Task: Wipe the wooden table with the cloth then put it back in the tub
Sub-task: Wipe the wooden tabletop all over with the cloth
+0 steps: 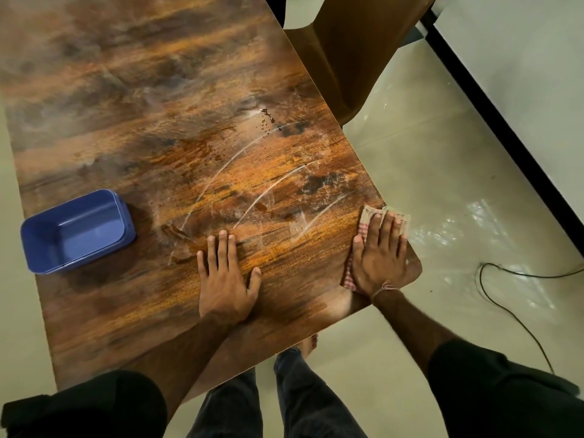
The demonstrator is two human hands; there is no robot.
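Observation:
The wooden table fills most of the view, streaked with pale wet wipe marks and a few brown droplets near its right side. My right hand presses flat, fingers straight, on a red-and-white checked cloth at the table's near right corner, where the cloth reaches the table edge. My left hand lies flat on the bare wood to the left of it, fingers straight, holding nothing. A blue plastic tub stands at the left side of the table with nothing visible inside.
A brown chair stands against the table's far right edge. A black cable lies on the pale tiled floor at the right. A dark strip along a white wall runs diagonally at the upper right. My legs show below the table's near edge.

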